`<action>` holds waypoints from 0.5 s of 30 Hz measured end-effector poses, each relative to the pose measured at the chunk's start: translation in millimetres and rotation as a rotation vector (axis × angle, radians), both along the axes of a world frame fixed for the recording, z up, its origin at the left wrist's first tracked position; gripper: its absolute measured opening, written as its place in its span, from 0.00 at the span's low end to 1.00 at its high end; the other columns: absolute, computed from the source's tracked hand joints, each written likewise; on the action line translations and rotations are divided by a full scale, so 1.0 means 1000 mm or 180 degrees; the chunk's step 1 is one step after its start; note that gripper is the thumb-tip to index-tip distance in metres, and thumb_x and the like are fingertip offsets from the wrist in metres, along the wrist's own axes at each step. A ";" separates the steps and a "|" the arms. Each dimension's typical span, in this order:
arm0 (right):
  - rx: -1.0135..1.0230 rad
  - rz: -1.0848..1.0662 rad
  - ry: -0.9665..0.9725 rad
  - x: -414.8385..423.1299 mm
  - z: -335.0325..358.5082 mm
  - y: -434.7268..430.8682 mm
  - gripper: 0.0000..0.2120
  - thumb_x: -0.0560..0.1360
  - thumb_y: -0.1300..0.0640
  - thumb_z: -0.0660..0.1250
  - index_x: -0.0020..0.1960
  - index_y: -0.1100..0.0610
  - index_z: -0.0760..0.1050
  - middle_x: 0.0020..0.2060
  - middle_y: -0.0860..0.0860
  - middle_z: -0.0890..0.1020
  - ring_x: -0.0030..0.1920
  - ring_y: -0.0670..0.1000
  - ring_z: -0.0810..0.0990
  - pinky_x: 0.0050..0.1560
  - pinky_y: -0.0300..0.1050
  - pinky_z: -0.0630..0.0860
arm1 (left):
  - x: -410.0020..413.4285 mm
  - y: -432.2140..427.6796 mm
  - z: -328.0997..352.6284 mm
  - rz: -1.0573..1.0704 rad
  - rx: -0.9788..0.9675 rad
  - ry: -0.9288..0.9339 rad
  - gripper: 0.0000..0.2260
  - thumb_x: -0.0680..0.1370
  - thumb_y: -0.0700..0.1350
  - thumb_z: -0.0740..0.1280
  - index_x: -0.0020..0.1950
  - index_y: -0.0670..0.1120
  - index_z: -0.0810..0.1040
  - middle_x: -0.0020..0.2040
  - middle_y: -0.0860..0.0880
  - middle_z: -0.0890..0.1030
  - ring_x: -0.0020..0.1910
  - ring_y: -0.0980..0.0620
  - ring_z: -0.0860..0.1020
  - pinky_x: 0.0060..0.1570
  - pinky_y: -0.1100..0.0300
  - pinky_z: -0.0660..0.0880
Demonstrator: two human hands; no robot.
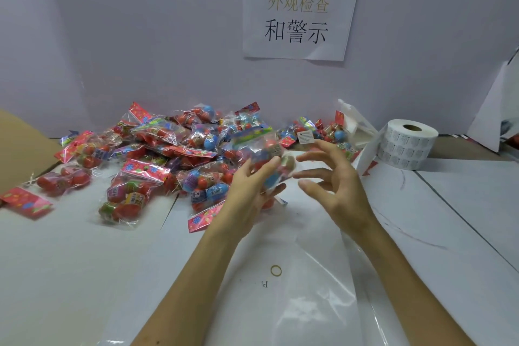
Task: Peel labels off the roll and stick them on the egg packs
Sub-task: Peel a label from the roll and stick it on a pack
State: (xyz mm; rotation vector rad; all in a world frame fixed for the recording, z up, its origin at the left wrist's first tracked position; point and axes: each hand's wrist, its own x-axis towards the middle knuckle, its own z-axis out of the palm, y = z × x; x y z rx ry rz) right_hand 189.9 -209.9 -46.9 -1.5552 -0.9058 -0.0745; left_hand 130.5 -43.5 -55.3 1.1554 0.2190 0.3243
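Head view:
- Left hand grips egg pack from below, raised in front of pile.
- Pack: crinkly clear film bag holding glossy red and blue plastic eggs.
- Right hand just beside pack, fingers spread and loosely bent; contact with film unclear.
- Pile of egg packs heaped against wall, with red flowered header cards.
- Label roll on its end at right; white, cardboard core, small grey print unreadable.
- Paper sign on wall reads "外观检查 和警示".
- Yellow rubber band lies on clear plastic sheet.
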 end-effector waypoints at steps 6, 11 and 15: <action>0.0306 0.0196 0.0722 0.007 0.010 -0.012 0.14 0.74 0.57 0.66 0.58 0.57 0.80 0.41 0.55 0.84 0.36 0.55 0.82 0.32 0.44 0.78 | -0.001 0.008 0.008 0.0173 -0.0691 0.0061 0.19 0.80 0.44 0.69 0.70 0.40 0.75 0.61 0.43 0.84 0.60 0.44 0.83 0.53 0.53 0.83; -0.0100 0.0442 0.0776 0.005 0.010 -0.011 0.11 0.75 0.56 0.66 0.53 0.53 0.84 0.38 0.55 0.83 0.34 0.53 0.79 0.31 0.41 0.76 | -0.003 0.005 0.011 0.0067 -0.0748 0.0055 0.18 0.80 0.44 0.69 0.68 0.39 0.75 0.57 0.42 0.86 0.53 0.46 0.86 0.44 0.56 0.83; -0.0291 0.0461 0.0749 0.001 0.011 -0.008 0.10 0.74 0.54 0.66 0.52 0.49 0.84 0.38 0.54 0.84 0.34 0.51 0.79 0.34 0.40 0.77 | -0.003 0.004 0.012 0.0090 -0.0652 0.0063 0.18 0.80 0.44 0.69 0.68 0.39 0.75 0.52 0.44 0.87 0.50 0.48 0.87 0.44 0.58 0.83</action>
